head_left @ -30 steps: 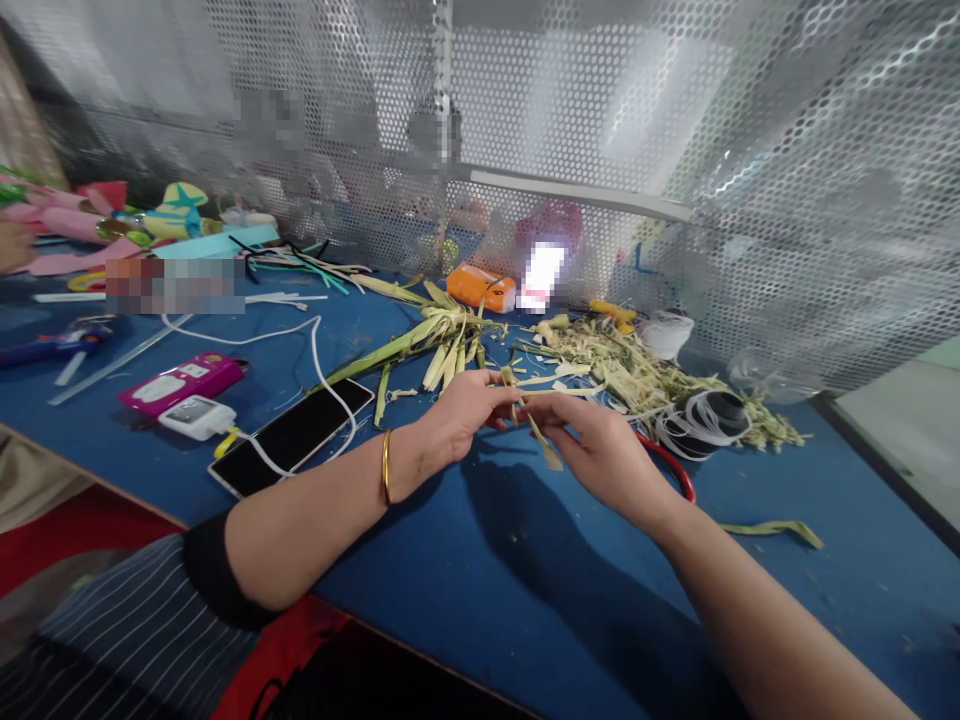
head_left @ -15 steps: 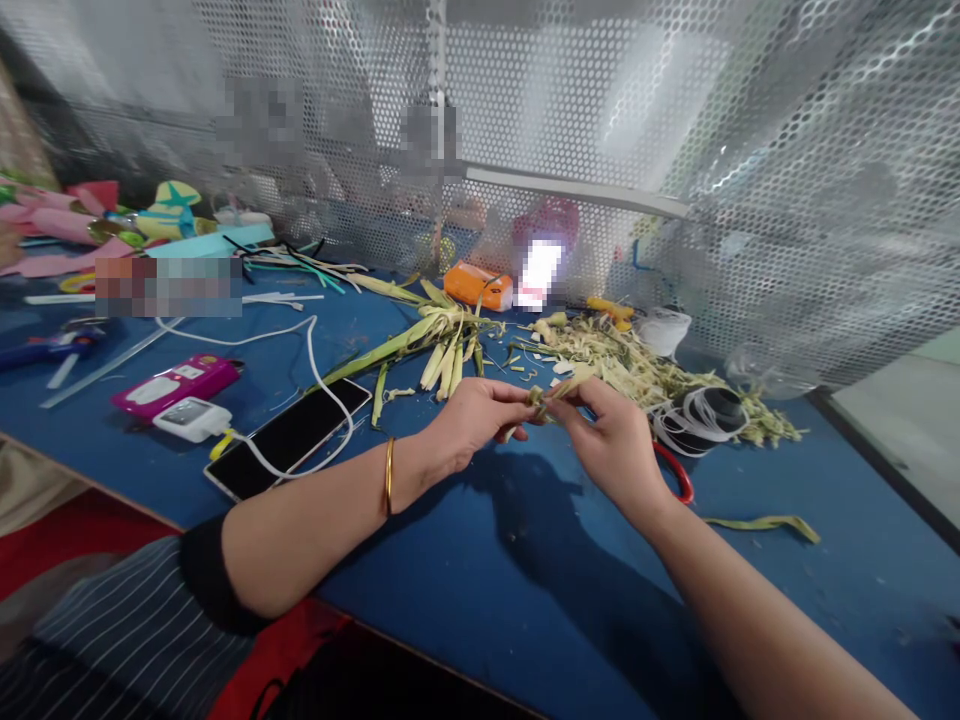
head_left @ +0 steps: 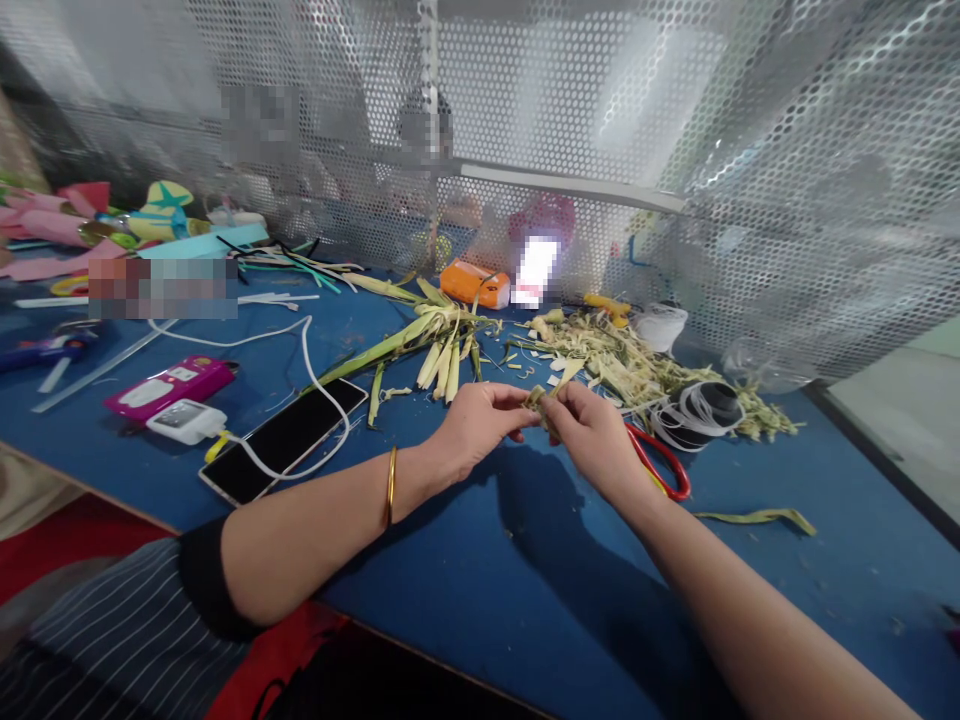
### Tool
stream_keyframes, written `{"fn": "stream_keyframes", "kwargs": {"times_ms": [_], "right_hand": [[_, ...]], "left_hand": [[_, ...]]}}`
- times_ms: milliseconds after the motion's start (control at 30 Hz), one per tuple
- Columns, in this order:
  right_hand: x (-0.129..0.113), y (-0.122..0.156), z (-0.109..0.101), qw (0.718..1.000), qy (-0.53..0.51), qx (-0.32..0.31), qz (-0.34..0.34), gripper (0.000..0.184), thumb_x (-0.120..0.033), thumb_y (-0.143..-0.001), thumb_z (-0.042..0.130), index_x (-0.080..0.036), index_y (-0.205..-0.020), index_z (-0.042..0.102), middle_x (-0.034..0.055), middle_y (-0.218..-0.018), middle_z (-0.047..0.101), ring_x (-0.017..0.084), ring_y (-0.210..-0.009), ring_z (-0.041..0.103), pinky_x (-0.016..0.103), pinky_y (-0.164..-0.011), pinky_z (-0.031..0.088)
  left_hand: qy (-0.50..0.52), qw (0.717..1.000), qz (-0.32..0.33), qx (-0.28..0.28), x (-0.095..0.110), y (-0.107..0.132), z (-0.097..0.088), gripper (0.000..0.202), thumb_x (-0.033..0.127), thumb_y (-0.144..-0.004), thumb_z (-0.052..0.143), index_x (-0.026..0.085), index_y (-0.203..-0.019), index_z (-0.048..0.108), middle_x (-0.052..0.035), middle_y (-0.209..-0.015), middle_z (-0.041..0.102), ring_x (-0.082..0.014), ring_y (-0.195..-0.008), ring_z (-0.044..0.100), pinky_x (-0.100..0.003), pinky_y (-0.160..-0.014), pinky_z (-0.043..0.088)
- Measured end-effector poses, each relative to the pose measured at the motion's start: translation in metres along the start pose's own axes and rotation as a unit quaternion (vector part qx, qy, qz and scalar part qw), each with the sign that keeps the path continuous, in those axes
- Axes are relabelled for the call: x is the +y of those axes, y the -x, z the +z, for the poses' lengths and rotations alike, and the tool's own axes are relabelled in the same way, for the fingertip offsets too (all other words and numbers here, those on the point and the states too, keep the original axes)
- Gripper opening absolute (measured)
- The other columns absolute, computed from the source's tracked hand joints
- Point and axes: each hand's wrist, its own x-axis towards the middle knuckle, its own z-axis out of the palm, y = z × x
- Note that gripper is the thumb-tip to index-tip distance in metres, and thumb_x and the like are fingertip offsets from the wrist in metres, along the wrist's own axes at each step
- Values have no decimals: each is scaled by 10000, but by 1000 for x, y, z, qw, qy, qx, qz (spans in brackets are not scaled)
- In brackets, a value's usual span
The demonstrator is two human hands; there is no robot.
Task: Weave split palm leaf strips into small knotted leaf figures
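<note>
Between my two hands is a narrow pale-green leaf strip [head_left: 535, 397], bent into a small knot or loop. My left hand [head_left: 478, 425] pinches it from the left between thumb and fingers. From the right, my right hand [head_left: 597, 432] pinches the same strip, and an end sticks up past its fingers. The fingers hide much of the strip. Just right of my right hand lie red-handled scissors [head_left: 679, 478], partly covered by the hand and wrist. A bundle of long leaves [head_left: 442, 330] lies beyond my left hand.
A heap of leaf scraps [head_left: 622, 360] and a black spool with white cord [head_left: 697, 415] lie at the right. A loose leaf strip [head_left: 765, 516] lies nearer. At left are a phone [head_left: 285, 440], a white cable and a magenta device [head_left: 172, 385]. A perforated screen [head_left: 555, 110] borders the back.
My right hand has shifted slightly left and its fingers have closed in toward my left hand on the strip. More of the red scissors handle shows. The view has moved a little.
</note>
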Motion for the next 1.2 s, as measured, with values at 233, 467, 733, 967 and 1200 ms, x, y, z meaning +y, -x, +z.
{"fn": "stream_keyframes", "kwargs": {"times_ms": [233,467,733,967,1200], "right_hand": [[0,-4,-22,995,-18,-66,-67,155,-348,-817,606,-213,-881,567,-41,-618,558,124,-552,492,246,-523,359],[-18,-1,-43,969,-201,-141,-14,197,-349,-765,640,-180,-827,719,41,-743,686,161,-670,607,314,-673,488],[-11,-2,-22,966,-256,-46,4,235,-422,-752,679,-188,-757,701,25,-717,649,154,-686,577,294,-690,462],[-7,-4,-18,980,-158,-109,50,317,-456,-751,600,-188,-581,607,-11,-573,517,124,-553,414,273,-570,332],[-8,-4,-19,975,-133,-163,75,274,-413,-708,594,-195,-541,597,-12,-588,536,136,-594,433,277,-607,353]], "left_hand": [[58,997,-15,57,0,-9,-5,75,123,-681,736,137,-755,734,-26,-736,682,-68,-579,519,-224,-578,422],[57,993,-30,96,6,-8,-4,215,88,-683,726,134,-869,630,-11,-656,653,-93,-587,574,-234,-583,435],[33,996,-27,72,0,-8,-4,224,93,-660,706,165,-824,572,-4,-643,635,-101,-593,579,-224,-550,406],[30,997,-18,68,-3,-8,-3,194,117,-641,710,167,-784,587,-9,-669,622,-101,-591,554,-242,-544,403],[22,997,-25,68,-4,-7,-2,162,123,-647,709,168,-762,605,-9,-666,619,-86,-534,498,-252,-522,387]]}}
